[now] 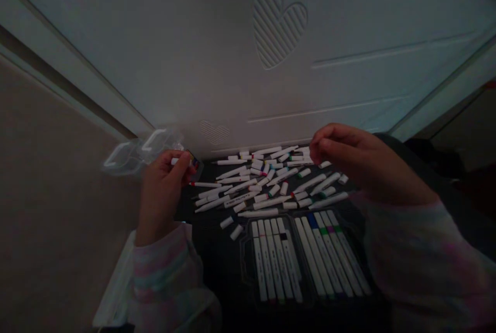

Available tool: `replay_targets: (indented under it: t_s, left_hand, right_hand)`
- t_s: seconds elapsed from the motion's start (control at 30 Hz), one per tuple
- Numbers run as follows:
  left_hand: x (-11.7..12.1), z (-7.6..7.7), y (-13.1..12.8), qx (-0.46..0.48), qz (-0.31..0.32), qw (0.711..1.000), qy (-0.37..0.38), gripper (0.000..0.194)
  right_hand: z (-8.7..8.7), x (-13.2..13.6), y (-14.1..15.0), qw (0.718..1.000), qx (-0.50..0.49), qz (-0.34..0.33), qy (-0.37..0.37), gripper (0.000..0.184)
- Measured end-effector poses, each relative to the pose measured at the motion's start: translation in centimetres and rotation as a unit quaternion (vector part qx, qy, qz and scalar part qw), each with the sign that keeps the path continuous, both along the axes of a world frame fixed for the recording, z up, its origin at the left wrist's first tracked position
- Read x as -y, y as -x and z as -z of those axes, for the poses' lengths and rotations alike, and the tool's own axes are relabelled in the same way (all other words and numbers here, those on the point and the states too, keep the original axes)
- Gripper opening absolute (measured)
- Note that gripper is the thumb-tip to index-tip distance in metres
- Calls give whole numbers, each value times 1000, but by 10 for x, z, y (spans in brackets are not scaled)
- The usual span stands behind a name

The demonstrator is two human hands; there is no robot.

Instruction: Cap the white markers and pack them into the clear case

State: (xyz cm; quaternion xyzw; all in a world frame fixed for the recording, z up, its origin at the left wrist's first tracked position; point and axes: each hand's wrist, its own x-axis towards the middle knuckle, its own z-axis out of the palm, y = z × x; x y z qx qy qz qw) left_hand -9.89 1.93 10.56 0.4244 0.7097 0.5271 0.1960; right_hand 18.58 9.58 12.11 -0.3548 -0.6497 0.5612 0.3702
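My left hand [166,186] is closed around a small white marker cap [175,161], mostly covered by the fingers. It is at the left end of a loose pile of white markers [240,186] and loose caps, many markers lying uncapped with their tips bare. Above the pile's right side hovers my right hand [344,155], its fingers loosely curled and a gap between thumb and fingers; nothing shows in it. Nearer to me lies an open clear marker case [245,260] with two compartments, each holding a row of capped white markers [271,260].
A clear plastic piece [141,152] and a small dark printed item [196,165] are beyond my left hand. Close behind the pile rises a white panel [194,54] with heart reliefs. A pale flat object [116,281] lies by my left sleeve. The light is dim.
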Motion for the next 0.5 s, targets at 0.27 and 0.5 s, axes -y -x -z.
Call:
replay_targets:
  t_s: [0.27, 0.5]
  left_hand:
    - [2, 22, 6, 17, 28, 998, 56, 9]
    - [15, 18, 45, -113, 68, 975, 176, 17]
  right_hand:
    - [-14, -4, -19, 990, -47, 131, -16, 10]
    - [-9, -14, -35, 984, -53, 164, -40, 10]
